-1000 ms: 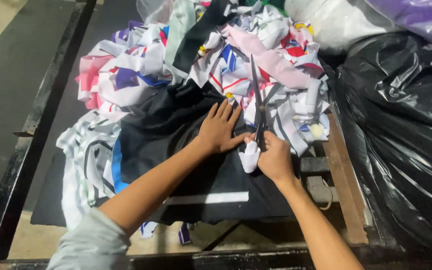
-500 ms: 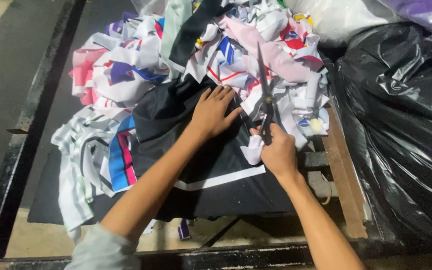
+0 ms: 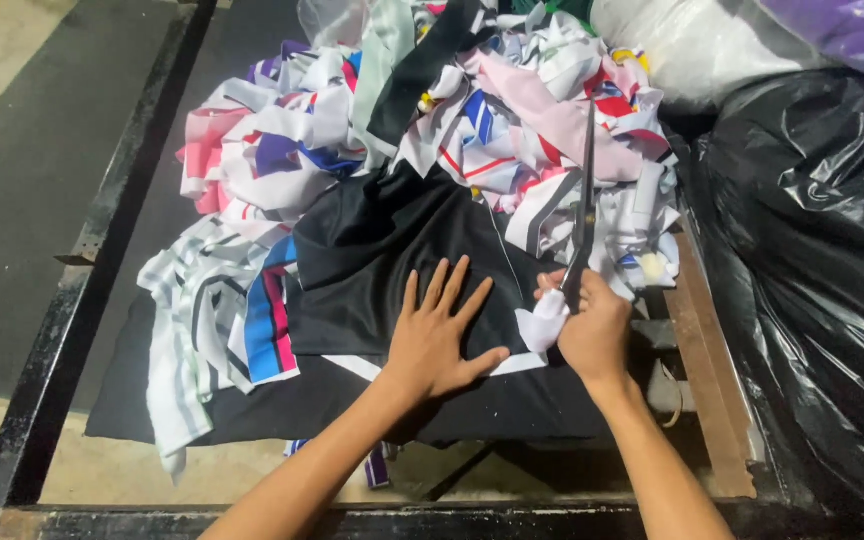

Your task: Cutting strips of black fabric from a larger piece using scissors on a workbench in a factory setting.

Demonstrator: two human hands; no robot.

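My left hand (image 3: 440,335) lies flat with fingers spread on a black garment (image 3: 392,260) that has a white stripe near its lower edge. My right hand (image 3: 594,325) grips the handles of long scissors (image 3: 585,200), whose closed blades point away from me over the fabric pile. A white scrap of cloth (image 3: 542,325) hangs at the right hand's fingers, between the two hands. The black garment rests on a heap of cloth pieces.
A heap of white, pink, blue and purple fabric offcuts (image 3: 472,120) covers the table's far side. Large black plastic bags (image 3: 812,260) stand at the right. A black metal frame (image 3: 102,250) runs along the left, a wooden edge (image 3: 707,370) at the right.
My left hand slid down the black garment toward me. The right hand with the scissors also came lower, and the blades now point straight away over the pile.
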